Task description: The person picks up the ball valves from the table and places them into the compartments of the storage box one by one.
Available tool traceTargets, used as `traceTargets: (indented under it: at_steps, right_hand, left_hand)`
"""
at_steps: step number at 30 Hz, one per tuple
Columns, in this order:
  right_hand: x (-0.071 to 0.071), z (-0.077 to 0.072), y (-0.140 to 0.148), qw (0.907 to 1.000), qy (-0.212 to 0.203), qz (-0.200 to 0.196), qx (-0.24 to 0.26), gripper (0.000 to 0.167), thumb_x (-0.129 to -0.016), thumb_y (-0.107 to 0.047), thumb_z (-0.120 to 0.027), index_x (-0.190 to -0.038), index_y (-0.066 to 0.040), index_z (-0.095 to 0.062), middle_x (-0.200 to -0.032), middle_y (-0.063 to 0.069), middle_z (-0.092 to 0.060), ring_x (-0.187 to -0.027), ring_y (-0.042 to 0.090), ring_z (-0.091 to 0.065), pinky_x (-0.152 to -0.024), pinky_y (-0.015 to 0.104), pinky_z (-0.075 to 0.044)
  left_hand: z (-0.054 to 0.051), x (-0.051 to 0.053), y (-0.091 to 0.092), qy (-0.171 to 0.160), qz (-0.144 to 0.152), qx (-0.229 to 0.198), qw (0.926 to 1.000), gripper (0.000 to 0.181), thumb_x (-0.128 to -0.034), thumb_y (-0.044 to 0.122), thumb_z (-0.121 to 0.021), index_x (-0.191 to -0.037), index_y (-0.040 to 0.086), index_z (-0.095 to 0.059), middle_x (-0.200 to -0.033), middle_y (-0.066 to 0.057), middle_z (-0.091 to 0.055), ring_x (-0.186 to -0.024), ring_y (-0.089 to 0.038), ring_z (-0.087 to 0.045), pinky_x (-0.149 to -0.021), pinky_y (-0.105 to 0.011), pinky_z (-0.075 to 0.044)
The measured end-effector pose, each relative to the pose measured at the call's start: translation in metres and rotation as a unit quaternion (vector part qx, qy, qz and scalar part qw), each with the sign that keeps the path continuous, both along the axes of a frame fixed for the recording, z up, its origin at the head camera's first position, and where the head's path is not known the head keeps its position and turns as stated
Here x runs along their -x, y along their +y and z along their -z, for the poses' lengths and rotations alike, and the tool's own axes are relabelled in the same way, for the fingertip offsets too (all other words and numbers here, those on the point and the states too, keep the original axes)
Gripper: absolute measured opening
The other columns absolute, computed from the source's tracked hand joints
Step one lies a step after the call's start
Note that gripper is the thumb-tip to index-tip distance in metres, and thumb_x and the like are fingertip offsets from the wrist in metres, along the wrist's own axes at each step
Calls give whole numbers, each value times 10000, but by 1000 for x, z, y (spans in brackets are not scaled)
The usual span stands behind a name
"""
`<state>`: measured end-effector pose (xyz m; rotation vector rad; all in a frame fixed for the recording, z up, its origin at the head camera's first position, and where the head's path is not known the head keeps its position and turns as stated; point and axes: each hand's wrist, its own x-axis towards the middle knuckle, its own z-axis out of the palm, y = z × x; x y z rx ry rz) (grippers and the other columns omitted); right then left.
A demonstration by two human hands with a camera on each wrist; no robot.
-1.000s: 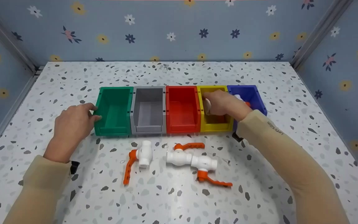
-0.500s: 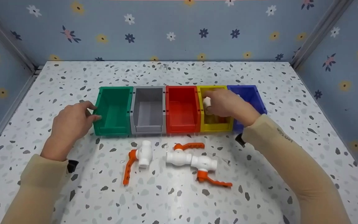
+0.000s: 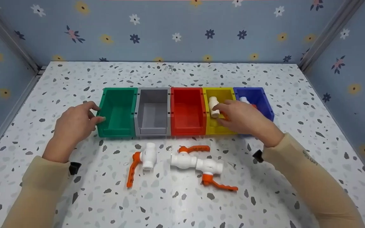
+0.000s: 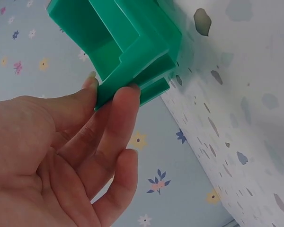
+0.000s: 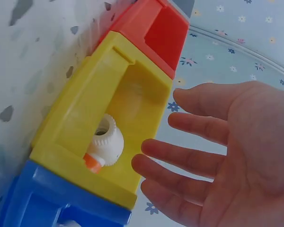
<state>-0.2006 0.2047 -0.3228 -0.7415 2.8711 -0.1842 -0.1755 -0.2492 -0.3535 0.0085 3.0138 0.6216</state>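
Fingers of our left hand [image 3: 74, 123] are pinching the left wall of the green bin [image 3: 117, 132]; our right hand [image 3: 246, 118] is hovering, fingers wide, over the yellow bin [image 3: 223, 92], where a white valve [image 3: 213, 106] is lying near the left wall. The red bin [image 3: 188, 110], gray bin [image 3: 152, 115] and blue bin [image 3: 266, 110] are standing parallel to the back edge of the bench [image 3: 90, 190], three valves [image 3: 149, 156] lying farther from that edge.
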Motion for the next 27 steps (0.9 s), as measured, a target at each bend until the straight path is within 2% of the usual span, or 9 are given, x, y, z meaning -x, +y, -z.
traceTargets:
  at_steps: [6,11,14,19,27]
  right_hand:
    - [-20,4,8,9995,92,-267,124,406,-938,-244,-708,-1333,-188,-637,-1193,73,-654,-925,219,-618,-793,371,-561]
    - [-35,9,9,9963,178,-766,332,361,-921,-217,-732,-1272,-156,-675,-1141,64,-680,-941,212,-649,-791,368,-568]
    - [-43,12,6,9943,49,-990,401,331,-913,-208,-744,-1237,-161,-694,-1128,43,-688,-964,199,-656,-805,369,-565]
    - [-55,15,-1,9926,-231,-1150,316,364,-918,-222,-738,-1277,-214,-676,-1157,5,-683,-995,175,-650,-816,357,-563]
    - [-71,22,-9,9800,-192,-1885,605,317,-933,-247,-720,-1238,-169,-691,-1114,11,-685,-967,177,-659,-827,353,-558]
  left_hand:
    - [-1,1,1,-50,-42,-49,10000,405,-988,230,-644,-1302,2,-528,-1025,-237,-642,-744,-294,-647,-675,-493,-513]
    - [-1,0,1,-118,-64,-65,9999,408,-992,237,-637,-1309,6,-523,-1027,-234,-638,-746,-290,-650,-675,-489,-512]
    - [-1,0,0,-126,-76,-44,9999,403,-993,232,-636,-1306,6,-523,-1016,-230,-639,-747,-291,-647,-671,-485,-508]
    - [-1,0,0,-83,-74,-20,9999,402,-990,231,-642,-1303,7,-525,-1001,-225,-640,-751,-299,-639,-669,-485,-503]
    - [-1,0,1,-119,-59,-38,9999,411,-986,236,-648,-1308,11,-526,-1010,-223,-644,-750,-297,-639,-658,-479,-500]
